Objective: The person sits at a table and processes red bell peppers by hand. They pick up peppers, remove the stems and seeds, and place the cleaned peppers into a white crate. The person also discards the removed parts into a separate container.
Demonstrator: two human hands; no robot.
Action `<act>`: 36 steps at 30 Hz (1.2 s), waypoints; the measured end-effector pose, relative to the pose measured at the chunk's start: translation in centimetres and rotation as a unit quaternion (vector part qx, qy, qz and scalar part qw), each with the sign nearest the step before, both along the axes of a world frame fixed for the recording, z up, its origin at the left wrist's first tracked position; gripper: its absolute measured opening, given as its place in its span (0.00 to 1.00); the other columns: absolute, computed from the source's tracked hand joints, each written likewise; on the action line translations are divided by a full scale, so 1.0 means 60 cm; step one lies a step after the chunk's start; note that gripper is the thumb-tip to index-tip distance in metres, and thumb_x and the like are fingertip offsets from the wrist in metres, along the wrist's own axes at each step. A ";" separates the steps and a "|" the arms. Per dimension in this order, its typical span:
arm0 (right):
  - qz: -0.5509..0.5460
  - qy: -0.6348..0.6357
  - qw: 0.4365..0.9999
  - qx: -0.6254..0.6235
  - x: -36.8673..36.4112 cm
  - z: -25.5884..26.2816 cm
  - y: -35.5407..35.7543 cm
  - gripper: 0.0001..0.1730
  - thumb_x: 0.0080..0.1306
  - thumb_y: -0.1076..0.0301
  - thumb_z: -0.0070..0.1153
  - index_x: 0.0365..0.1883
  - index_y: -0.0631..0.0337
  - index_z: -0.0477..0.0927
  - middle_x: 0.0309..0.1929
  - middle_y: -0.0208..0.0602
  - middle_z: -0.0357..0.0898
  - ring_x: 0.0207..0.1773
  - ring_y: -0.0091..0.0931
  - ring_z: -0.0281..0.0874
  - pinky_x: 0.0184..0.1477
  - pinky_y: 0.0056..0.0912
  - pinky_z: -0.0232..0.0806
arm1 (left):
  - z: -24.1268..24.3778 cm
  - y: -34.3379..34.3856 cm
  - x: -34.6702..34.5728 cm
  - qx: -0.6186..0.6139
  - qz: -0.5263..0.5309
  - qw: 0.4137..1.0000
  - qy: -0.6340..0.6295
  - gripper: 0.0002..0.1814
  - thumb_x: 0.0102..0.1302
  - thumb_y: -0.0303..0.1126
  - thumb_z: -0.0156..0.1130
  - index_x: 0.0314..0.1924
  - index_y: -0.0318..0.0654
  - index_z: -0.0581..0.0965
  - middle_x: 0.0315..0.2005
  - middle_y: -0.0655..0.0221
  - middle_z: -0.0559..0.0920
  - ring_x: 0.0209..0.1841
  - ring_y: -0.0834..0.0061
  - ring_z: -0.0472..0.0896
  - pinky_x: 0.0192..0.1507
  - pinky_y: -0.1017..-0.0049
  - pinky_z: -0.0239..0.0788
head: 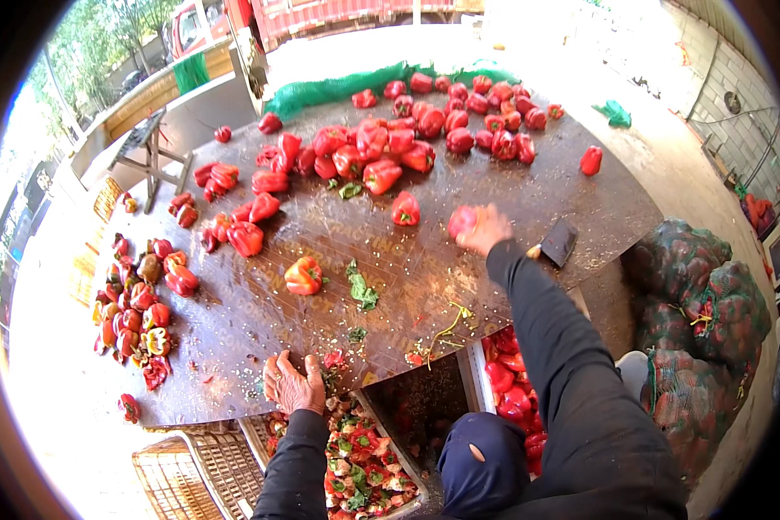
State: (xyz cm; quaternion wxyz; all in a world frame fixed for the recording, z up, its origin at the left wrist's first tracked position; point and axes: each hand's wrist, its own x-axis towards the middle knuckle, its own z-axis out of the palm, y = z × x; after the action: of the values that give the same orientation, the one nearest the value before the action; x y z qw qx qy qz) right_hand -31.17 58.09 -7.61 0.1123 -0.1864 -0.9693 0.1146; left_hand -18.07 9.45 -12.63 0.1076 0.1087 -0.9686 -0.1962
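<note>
On the brown table [338, 247], my right hand [487, 229] has its fingers around a red bell pepper [463, 221]; the hand is slightly blurred. A cleaver [558, 242] lies just right of that wrist. Near the table's front edge rests my left hand [294, 385], fingers spread, beside red and green scraps [333, 361]. An orange-red bell pepper [303, 275] sits between the hands, with a torn green leaf [361, 286] to its right. Many whole red peppers [370, 140] are heaped towards the far side. Darker, blemished peppers [128, 322] lie grouped at the left.
Below the front edge stand a crate of pepper cores [364, 461], a white crate of red pepper pieces [513, 390] and plastic crates [224, 468]. Filled green mesh sacks [695, 370] stand at the right. Green netting [338, 91] runs along the far edge. A folding stool [149, 153] stands left.
</note>
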 end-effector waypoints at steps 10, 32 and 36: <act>0.289 -0.087 0.828 -0.473 0.282 0.081 -0.360 0.45 0.54 0.43 0.79 0.60 0.69 0.81 0.53 0.44 0.86 0.54 0.30 0.84 0.57 0.35 0.76 | 0.113 -0.065 0.097 0.316 -0.188 0.928 0.054 0.32 0.71 0.49 0.72 0.63 0.30 0.76 0.61 0.49 0.78 0.64 0.53 0.76 0.68 0.57 0.68; 0.381 -0.127 0.585 -0.704 0.477 0.117 -0.702 0.38 0.62 0.66 0.76 0.66 0.66 0.69 0.59 0.35 0.77 0.61 0.24 0.75 0.66 0.34 0.70 | 0.233 -0.161 0.322 0.710 -0.088 0.698 0.044 0.14 0.69 0.31 0.76 0.49 0.33 0.81 0.38 0.68 0.86 0.37 0.78 0.84 0.44 0.75 0.80; 0.371 -0.112 0.595 -0.704 0.480 0.131 -0.706 0.35 0.62 0.68 0.71 0.64 0.68 0.70 0.58 0.35 0.77 0.59 0.24 0.75 0.65 0.33 0.70 | 0.251 -0.157 0.319 0.703 -0.088 0.705 0.040 0.13 0.69 0.30 0.76 0.47 0.34 0.81 0.37 0.69 0.85 0.36 0.79 0.83 0.42 0.75 0.79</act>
State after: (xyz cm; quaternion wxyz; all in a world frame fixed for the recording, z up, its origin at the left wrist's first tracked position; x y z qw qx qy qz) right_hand -2.38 15.74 0.24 -0.2154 0.1565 -0.5783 0.7712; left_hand 1.08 0.05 2.46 0.0205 0.0591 -0.5499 -0.8329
